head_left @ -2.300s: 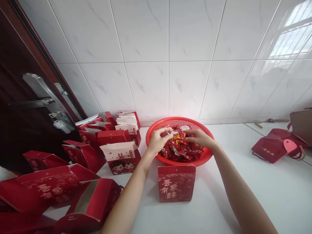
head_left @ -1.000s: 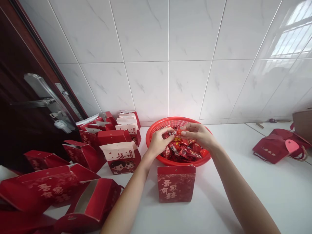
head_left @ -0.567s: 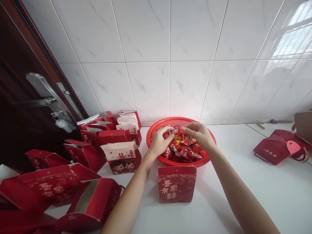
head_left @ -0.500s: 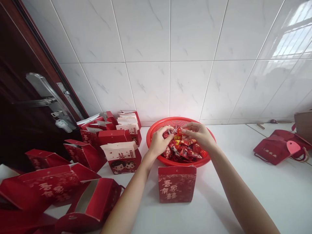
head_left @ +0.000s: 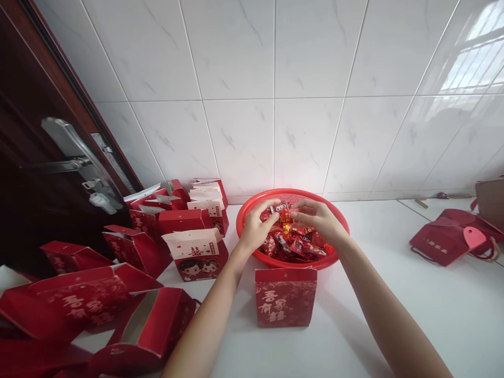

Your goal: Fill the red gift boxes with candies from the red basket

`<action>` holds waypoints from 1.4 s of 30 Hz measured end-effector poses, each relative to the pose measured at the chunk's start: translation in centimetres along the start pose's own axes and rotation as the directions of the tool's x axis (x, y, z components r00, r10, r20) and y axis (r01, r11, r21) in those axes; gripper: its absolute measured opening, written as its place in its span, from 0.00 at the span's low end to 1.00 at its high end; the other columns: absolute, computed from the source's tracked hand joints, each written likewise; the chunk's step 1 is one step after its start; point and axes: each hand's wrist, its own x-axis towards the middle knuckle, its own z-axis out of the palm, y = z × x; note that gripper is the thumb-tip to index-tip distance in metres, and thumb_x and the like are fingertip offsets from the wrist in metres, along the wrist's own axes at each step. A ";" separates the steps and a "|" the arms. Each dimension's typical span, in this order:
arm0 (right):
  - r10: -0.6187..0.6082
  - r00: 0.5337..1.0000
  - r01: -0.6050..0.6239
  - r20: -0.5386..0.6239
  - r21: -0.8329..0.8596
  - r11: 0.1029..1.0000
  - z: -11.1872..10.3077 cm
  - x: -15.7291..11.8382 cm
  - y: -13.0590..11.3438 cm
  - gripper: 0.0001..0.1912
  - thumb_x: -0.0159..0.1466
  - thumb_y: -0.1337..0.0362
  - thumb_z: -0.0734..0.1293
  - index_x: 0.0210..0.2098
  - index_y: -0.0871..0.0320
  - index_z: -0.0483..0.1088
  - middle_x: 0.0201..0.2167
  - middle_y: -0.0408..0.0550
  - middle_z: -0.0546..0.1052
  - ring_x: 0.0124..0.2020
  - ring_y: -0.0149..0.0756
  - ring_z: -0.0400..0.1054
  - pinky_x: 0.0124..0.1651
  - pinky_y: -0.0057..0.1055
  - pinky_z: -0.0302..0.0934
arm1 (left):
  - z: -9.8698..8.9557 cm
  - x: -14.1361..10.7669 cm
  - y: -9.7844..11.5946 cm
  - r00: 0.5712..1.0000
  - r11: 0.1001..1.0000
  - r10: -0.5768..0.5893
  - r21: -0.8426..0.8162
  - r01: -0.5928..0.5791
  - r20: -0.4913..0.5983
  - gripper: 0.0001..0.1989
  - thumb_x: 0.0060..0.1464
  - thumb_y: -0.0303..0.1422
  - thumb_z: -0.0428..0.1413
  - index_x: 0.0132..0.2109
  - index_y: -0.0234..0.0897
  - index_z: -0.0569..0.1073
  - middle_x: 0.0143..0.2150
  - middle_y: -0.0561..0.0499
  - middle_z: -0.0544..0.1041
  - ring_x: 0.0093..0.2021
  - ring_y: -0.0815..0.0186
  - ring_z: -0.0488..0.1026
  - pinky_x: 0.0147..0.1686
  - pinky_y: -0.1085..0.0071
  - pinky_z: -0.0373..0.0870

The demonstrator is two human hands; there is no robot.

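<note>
A red plastic basket (head_left: 343, 231) holds many wrapped candies (head_left: 299, 245) in red, with some yellow print. Over its left part, my left hand (head_left: 258, 224) is closed on a dark red candy (head_left: 280, 208) with white lettering. Facing it, my right hand (head_left: 318, 218) pinches a bright red candy (head_left: 285, 214) between thumb and fingers. The two hands are close together but apart. Just in front of the basket, a red gift box (head_left: 286, 299) with white characters stands upright on the white table (head_left: 346, 336).
Many red gift boxes (head_left: 136, 252) crowd the left side, one with a cartoon couple (head_left: 197, 257). A dark red bag (head_left: 443, 236) with a pink tag lies at the right, near a cardboard box (head_left: 490, 202). Behind are a tiled wall (head_left: 307, 142) and a door handle (head_left: 71, 164).
My right hand has shifted slightly left, and the bright red candy has moved slightly left and down with it. The basket and boxes have stayed in place.
</note>
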 end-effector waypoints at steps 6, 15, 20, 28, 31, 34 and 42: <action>-0.030 0.998 0.036 -0.058 0.101 0.994 -0.1 0.5 0.6 0.19 0.47 0.53 0.81 0.32 0.57 0.75 0.33 0.46 0.80 0.35 0.38 0.75 0.42 0.37 0.73 | 0.0 0.0 0.0 0.998 0.992 -0.061 -0.110 0.057 -0.033 0.14 0.56 0.36 0.57 0.49 0.41 0.78 0.55 0.49 0.79 0.60 0.58 0.72 0.61 0.63 0.66; 0.003 0.994 0.029 -0.111 0.285 0.958 -0.2 0.9 1.1 0.19 0.44 0.55 0.82 0.29 0.56 0.75 0.33 0.46 0.80 0.37 0.39 0.76 0.45 0.38 0.73 | -0.1 -0.1 0.5 0.988 0.970 -0.152 -0.194 0.148 -0.007 0.13 0.55 0.35 0.56 0.47 0.43 0.77 0.54 0.52 0.79 0.56 0.59 0.74 0.54 0.66 0.71; 0.024 0.994 0.010 -0.106 0.309 0.951 0.1 0.8 1.0 0.18 0.45 0.56 0.82 0.28 0.56 0.75 0.33 0.46 0.80 0.39 0.39 0.76 0.48 0.38 0.72 | -0.1 -0.2 0.6 0.981 0.965 -0.194 -0.181 0.189 -0.012 0.12 0.55 0.39 0.58 0.46 0.44 0.76 0.51 0.52 0.79 0.51 0.60 0.76 0.49 0.67 0.73; 0.026 0.996 -0.004 -0.080 0.257 0.966 0.5 0.5 0.8 0.17 0.49 0.55 0.80 0.30 0.57 0.75 0.34 0.46 0.80 0.37 0.37 0.76 0.47 0.37 0.71 | 0.3 -0.2 0.9 0.997 0.993 -0.049 -0.107 0.043 -0.054 0.14 0.52 0.36 0.62 0.46 0.40 0.74 0.50 0.49 0.79 0.55 0.60 0.73 0.59 0.64 0.66; 0.010 0.997 0.009 -0.082 0.226 0.974 0.6 0.3 0.7 0.18 0.51 0.54 0.80 0.33 0.56 0.74 0.36 0.47 0.81 0.39 0.39 0.77 0.46 0.38 0.72 | 0.2 -0.2 1.0 0.998 0.996 -0.020 -0.092 0.015 -0.056 0.13 0.53 0.35 0.62 0.46 0.40 0.75 0.50 0.49 0.79 0.56 0.60 0.73 0.60 0.64 0.66; -0.032 0.999 0.038 -0.036 0.204 0.978 0.5 0.1 0.6 0.18 0.53 0.53 0.78 0.36 0.55 0.73 0.39 0.48 0.81 0.41 0.39 0.77 0.48 0.38 0.72 | 0.2 -0.1 0.9 1.000 0.991 -0.024 -0.133 0.022 -0.012 0.13 0.53 0.35 0.62 0.47 0.40 0.77 0.51 0.48 0.80 0.56 0.59 0.74 0.60 0.63 0.67; -0.077 0.995 0.083 -0.059 0.103 0.991 0.9 -0.4 0.0 0.16 0.53 0.51 0.78 0.33 0.55 0.77 0.38 0.49 0.82 0.42 0.43 0.77 0.47 0.40 0.70 | 0.3 -0.2 0.7 0.997 0.980 -0.072 -0.182 0.076 0.032 0.17 0.53 0.38 0.63 0.49 0.40 0.79 0.54 0.47 0.80 0.57 0.57 0.75 0.61 0.59 0.68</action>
